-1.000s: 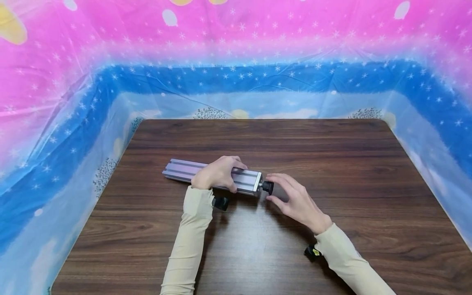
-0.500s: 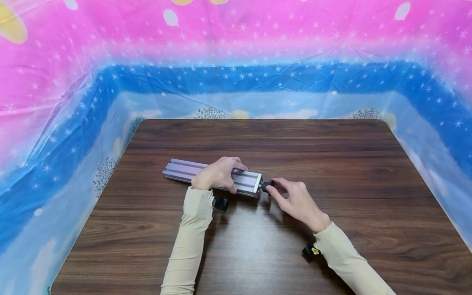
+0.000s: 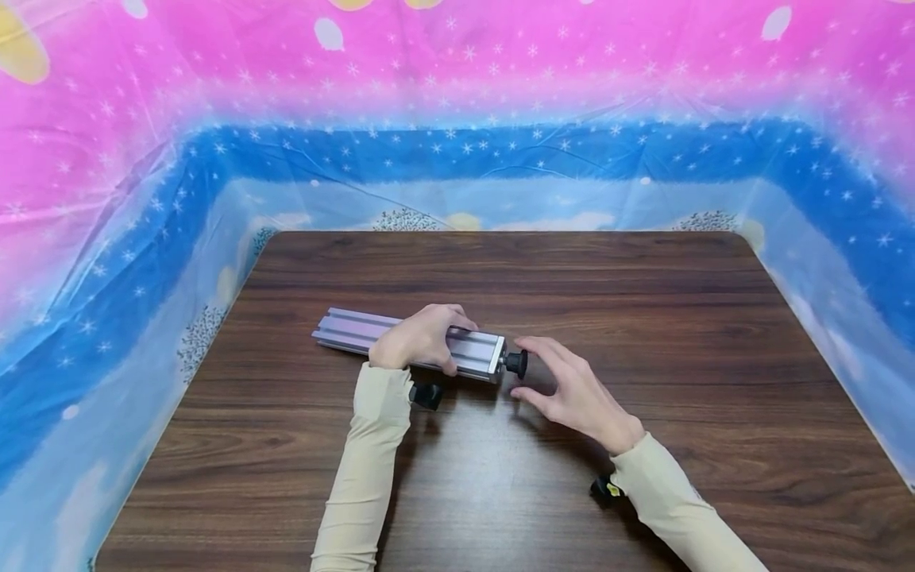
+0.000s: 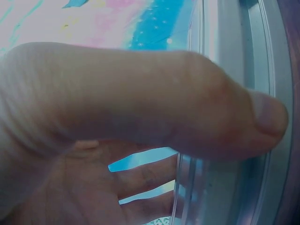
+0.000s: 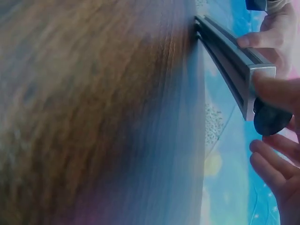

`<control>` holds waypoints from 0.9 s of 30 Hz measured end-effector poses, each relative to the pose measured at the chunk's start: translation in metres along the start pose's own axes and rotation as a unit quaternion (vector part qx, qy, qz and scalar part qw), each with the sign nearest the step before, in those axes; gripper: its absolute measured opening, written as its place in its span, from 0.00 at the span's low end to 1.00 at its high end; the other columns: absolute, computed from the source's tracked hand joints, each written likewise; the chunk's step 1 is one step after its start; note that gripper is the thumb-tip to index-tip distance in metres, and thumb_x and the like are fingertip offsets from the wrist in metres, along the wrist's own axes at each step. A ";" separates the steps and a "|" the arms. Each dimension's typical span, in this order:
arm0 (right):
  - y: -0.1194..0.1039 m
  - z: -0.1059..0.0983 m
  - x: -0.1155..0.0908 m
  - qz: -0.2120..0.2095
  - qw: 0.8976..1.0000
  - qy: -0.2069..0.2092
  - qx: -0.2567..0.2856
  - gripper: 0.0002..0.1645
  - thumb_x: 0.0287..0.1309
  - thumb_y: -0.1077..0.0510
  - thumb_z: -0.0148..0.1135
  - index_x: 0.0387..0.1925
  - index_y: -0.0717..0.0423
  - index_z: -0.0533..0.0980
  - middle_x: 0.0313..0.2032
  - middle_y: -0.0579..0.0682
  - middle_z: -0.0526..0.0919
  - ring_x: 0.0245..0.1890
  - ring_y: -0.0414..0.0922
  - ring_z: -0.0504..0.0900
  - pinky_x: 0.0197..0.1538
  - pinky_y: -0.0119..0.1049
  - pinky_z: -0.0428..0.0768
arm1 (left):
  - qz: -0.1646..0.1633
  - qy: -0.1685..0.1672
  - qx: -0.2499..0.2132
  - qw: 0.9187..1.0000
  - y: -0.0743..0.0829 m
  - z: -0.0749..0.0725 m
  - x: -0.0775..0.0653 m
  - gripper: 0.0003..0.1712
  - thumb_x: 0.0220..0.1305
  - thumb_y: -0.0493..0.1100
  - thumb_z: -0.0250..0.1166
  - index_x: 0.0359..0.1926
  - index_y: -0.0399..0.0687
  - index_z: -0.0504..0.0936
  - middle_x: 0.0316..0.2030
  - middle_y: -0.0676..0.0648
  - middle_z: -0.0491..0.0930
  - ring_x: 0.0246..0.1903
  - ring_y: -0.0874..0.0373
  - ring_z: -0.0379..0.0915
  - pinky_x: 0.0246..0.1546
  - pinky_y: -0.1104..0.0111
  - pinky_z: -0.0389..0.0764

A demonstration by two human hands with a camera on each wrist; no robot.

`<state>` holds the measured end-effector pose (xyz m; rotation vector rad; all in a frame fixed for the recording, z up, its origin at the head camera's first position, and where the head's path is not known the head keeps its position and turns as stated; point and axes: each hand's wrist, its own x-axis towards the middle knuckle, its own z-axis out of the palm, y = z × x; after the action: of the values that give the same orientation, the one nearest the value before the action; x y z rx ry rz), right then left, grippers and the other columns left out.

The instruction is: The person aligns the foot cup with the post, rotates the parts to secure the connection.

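Observation:
A silver aluminium profile (image 3: pixel 350 327) with long grooves lies slanted over the wooden table. My left hand (image 3: pixel 415 340) grips it across the top, thumb on the near side; its other fingertips are hidden behind the far side. In the left wrist view the thumb (image 4: pixel 178 98) presses along the grooved metal (image 4: pixel 225 187). A round black knob (image 3: pixel 516 364) sticks out from the plate at the profile's right end. Around this knob my right hand (image 3: pixel 582 401) is held with thumb and fingers spread, apart from it in the head view. The right wrist view shows the knob (image 5: pixel 272 119) between thumb and fingers.
The brown wood-grain table (image 3: pixel 643 318) has rounded far corners. A pink and blue patterned cloth (image 3: pixel 457 151) hangs behind it and along both sides. Black wrist-worn devices sit under the left cuff (image 3: pixel 382 389) and right cuff (image 3: pixel 643 461).
Half a second ago my right thumb and fingers pinched the knob; now they have spread off it, much as they stood one second ago. The left hand and profile have stayed in place.

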<state>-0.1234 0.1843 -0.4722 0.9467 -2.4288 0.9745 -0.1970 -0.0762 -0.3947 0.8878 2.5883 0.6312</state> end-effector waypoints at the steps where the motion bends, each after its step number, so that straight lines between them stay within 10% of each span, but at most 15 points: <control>1: 0.000 0.001 0.000 -0.009 1.000 0.003 -0.002 0.37 0.51 0.59 0.79 0.63 0.60 0.75 0.57 0.54 0.82 0.57 0.49 0.82 0.57 0.46 0.81 | 0.000 0.000 -0.001 1.000 0.000 0.000 0.000 0.41 0.39 0.32 0.79 0.61 0.44 0.83 0.52 0.47 0.80 0.48 0.53 0.77 0.54 0.63 0.77; 13: -0.002 0.001 0.003 0.049 0.999 -0.005 0.014 0.21 0.64 0.56 0.68 0.54 0.65 0.80 0.39 0.51 0.90 0.35 0.42 0.88 0.40 0.39 0.86 | 0.003 0.002 -0.004 1.000 0.001 0.000 -0.001 0.41 0.39 0.31 0.79 0.61 0.44 0.83 0.51 0.47 0.80 0.46 0.53 0.76 0.52 0.63 0.77; 21: -0.003 0.001 0.006 0.129 0.991 -0.034 0.023 0.17 0.74 0.48 0.55 0.35 0.52 0.83 0.20 0.39 0.82 0.18 0.30 0.74 0.22 0.28 0.72 | 0.005 0.003 -0.007 1.000 0.000 0.001 -0.001 0.41 0.39 0.32 0.79 0.61 0.45 0.83 0.51 0.47 0.80 0.46 0.54 0.76 0.52 0.64 0.77; 27: -0.005 0.000 0.003 0.138 0.989 -0.047 0.020 0.21 0.72 0.44 0.58 0.51 0.55 0.80 0.37 0.48 0.89 0.32 0.38 0.85 0.36 0.37 0.83 | 0.005 0.003 0.000 1.000 0.000 0.000 -0.001 0.41 0.39 0.32 0.79 0.61 0.45 0.83 0.50 0.47 0.80 0.46 0.54 0.76 0.53 0.63 0.78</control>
<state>-0.1219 0.1804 -0.4685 0.6933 -2.6801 1.0950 -0.1962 -0.0769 -0.3943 0.8998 2.5913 0.6370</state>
